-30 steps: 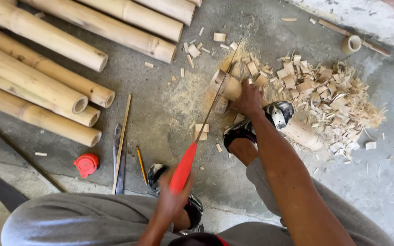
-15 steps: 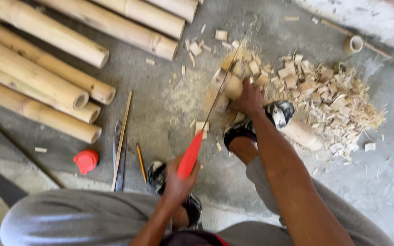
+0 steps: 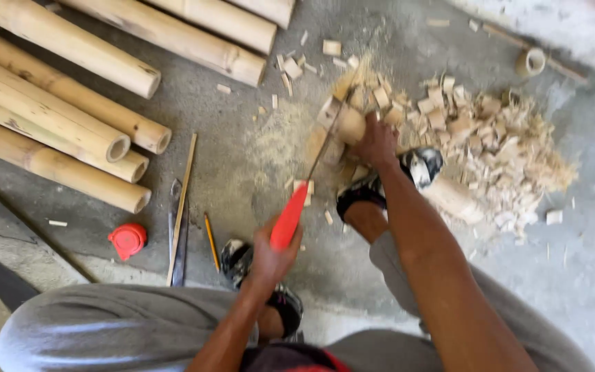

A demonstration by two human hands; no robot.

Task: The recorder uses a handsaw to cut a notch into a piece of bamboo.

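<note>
Bamboo piece [image 3: 350,125]: stiff, hollow, likely light and smooth enough to roll; lies on the floor [image 3: 242,138] before the chip pile [image 3: 497,145], right hand [image 3: 377,143] clamped over it, best gripped clear of the cut. Saw [image 3: 289,218]: thin blade probably whippy, red handle wrapped tight in left hand [image 3: 271,260].

The person wears loose grey trousers [image 3: 105,324] that fill the lower edge of the view, with a dark top trimmed in red [image 3: 297,359] showing at the waist. Both forearms are bare, with no sleeves, and neither the left hand [image 3: 270,258] nor the right hand [image 3: 377,141] is gloved. On the feet are black-and-white sports shoes [image 3: 418,165], worn and dusty.
</note>
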